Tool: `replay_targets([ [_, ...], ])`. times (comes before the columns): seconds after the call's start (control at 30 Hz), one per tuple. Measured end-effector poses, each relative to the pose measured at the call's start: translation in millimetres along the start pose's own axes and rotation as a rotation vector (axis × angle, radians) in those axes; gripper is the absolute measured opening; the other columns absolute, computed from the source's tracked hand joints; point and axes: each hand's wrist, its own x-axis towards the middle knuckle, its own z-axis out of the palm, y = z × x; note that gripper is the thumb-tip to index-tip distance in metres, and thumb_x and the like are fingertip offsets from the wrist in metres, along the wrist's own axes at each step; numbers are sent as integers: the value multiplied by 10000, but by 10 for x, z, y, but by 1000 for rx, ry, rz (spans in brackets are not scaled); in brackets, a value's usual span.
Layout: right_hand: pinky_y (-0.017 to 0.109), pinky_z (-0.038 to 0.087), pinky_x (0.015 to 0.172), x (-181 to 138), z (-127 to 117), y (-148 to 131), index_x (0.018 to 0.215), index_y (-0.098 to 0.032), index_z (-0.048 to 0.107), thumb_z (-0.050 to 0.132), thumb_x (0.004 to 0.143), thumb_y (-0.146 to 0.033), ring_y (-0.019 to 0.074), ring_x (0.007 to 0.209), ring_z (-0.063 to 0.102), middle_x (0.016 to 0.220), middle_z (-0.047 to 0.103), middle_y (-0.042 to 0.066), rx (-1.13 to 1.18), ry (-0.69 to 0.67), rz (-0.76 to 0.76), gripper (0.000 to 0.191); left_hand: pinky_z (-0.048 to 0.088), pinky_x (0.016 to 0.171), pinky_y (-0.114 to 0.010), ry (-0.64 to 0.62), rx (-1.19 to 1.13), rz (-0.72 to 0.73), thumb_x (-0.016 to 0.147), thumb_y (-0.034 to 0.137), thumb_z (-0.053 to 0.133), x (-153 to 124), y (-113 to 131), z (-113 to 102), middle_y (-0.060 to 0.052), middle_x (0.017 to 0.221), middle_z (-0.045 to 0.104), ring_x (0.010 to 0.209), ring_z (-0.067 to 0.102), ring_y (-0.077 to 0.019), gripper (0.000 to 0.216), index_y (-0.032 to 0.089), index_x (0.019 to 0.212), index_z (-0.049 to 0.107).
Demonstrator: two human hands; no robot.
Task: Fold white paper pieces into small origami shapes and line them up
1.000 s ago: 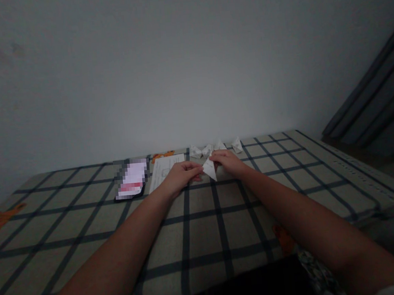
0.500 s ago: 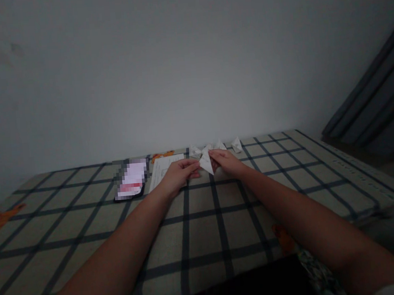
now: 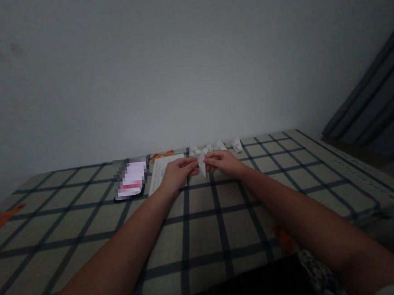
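Observation:
A small piece of folded white paper (image 3: 202, 165) is held between my two hands, its narrow point toward me. My left hand (image 3: 179, 170) pinches its left side between thumb and fingers. On its right side, my right hand (image 3: 223, 162) grips it, the fingers curled. Just behind the hands lie several more folded white paper pieces, partly hidden; one folded paper piece (image 3: 237, 145) sits apart on the right. A flat printed sheet (image 3: 158, 172) lies beside my left hand, partly covered by it.
A phone (image 3: 131, 180) with a blurred, lit screen lies left of the sheet. Everything rests on a checked cloth (image 3: 203, 229) that reaches a pale wall (image 3: 191, 75). A grey curtain (image 3: 376, 83) hangs at the far right.
My right hand has shifted slightly left, closer to my left hand. The folded paper between them now looks narrower, and its point has moved a little left.

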Motion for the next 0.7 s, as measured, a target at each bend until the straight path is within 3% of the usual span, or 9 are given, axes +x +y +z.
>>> replay_targets([
  [0.3,229,491,569,40,-13,125,814,-142,632,653,731,-404,102,587,594,700,651,20,-28,40,5,275,488,869,-374,-88,157,49,608,408,758,-71,46,38,-123,1043,689,944,648,-239,498,157,1029,671],
  [0.5,226,493,588,39,3,140,833,-138,620,677,710,-381,102,610,606,730,655,24,-19,62,-24,278,473,909,-378,-102,152,67,629,341,757,-86,69,51,-102,1037,694,950,648,-226,471,160,1051,651],
  [0.7,241,504,624,29,2,160,1000,-167,562,704,688,-329,110,637,625,734,644,2,11,48,-78,379,479,900,-391,-76,88,72,612,291,770,-71,60,58,-109,1019,695,929,653,-227,437,154,1013,661],
])
